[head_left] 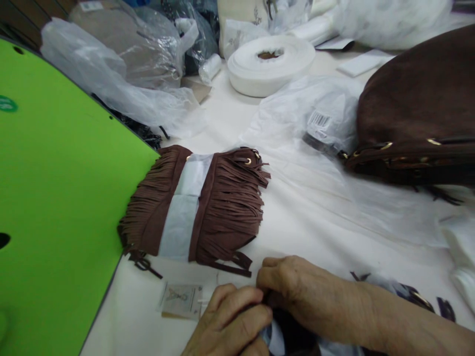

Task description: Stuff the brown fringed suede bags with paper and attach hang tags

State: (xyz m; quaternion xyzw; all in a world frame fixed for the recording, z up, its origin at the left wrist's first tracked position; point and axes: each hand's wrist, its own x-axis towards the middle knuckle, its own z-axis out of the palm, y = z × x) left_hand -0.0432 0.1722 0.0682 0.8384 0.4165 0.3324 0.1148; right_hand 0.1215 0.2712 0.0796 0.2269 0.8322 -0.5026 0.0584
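At the bottom edge, my left hand (233,321) and my right hand (297,282) meet with curled fingers over a dark item with pale wrapping (297,329). Most of that item is hidden by my hands and cut off by the frame. Dark straps with a gold-coloured ring (419,298) show beyond my right forearm. A printed card tag (181,299) lies just left of my left hand. Ahead of both hands lies a brown fringed bag (232,198), flat, with a pale band (180,222) wrapped around its middle.
A green board (63,173) rises on the left. Behind stand a roll of white strip (270,69) and plastic-wrapped goods (129,54). A large dark brown bag (423,99) rests at right, beside a clear plastic bag with a barcode label (319,120), on the white table (297,225).
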